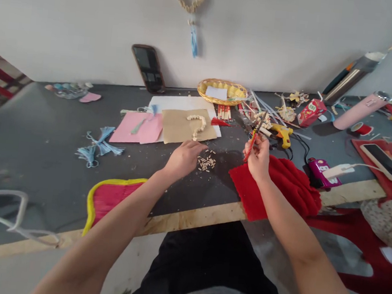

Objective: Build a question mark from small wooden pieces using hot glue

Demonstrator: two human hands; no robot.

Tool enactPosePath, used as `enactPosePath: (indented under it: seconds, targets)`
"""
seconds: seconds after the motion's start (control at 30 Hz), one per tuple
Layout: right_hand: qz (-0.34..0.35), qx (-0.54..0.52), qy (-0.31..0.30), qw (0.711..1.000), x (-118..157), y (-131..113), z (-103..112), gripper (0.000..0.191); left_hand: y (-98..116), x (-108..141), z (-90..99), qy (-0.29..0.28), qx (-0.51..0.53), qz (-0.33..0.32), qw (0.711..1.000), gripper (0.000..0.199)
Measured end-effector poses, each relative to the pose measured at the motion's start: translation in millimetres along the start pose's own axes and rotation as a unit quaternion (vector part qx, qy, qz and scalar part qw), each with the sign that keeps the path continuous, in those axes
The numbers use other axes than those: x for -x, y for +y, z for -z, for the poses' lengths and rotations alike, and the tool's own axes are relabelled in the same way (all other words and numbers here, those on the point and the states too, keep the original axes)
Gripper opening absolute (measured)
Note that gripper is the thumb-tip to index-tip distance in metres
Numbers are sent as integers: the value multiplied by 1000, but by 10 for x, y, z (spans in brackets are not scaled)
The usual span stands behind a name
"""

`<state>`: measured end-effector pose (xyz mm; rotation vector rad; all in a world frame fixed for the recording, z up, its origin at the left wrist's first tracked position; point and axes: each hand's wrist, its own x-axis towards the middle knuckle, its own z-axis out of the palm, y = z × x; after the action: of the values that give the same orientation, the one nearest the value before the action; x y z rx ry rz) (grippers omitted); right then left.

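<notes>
My right hand (258, 156) is closed around the red handles of a pair of scissors (252, 143), whose dark blades point up and away from me. My left hand (185, 157) is over the dark table, fingers stretched to the right. Its fingertips are at the edge of a small pile of short, pale cut pieces (207, 162). Just beyond the left hand, a curved string of pale pieces (200, 125) lies on a brown paper sheet (173, 126). Folded red cloth (282, 183) spreads under and beside my right wrist.
Pink paper (128, 126) and blue tassels (100, 147) lie left. A wicker basket (221, 101) and a propped phone (150, 68) stand by the wall. To the right are a yellow glue gun (282, 135), a purple adapter (321, 173) with a cable and a pink bottle (360, 112).
</notes>
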<state>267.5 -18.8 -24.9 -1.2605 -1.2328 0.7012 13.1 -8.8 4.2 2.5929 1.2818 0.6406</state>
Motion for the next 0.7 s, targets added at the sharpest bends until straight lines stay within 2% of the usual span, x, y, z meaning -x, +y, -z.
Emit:
enactPosePath:
  seconds: [0.13, 0.23, 0.33, 0.53, 0.7]
  targets:
    - [-4, -14, -15, 1000, 21, -32, -24, 44, 57, -142, -54, -68, -53, -46, 995, 53]
    - [-6, -26, -15, 1000, 34, -38, -26, 48, 137, -253, -83, -125, -101, -50, 986, 47]
    - [-7, -55, -4, 998, 30, -30, -20, 47, 204, -257, -93, -154, -123, -45, 979, 44]
    - [-2, -81, -20, 997, 39, -31, -29, 46, 236, -46, -71, -146, -74, -68, 984, 49]
    - [-11, -84, -22, 996, 46, -44, -27, 47, 131, 8, -39, -88, -36, -40, 995, 51]
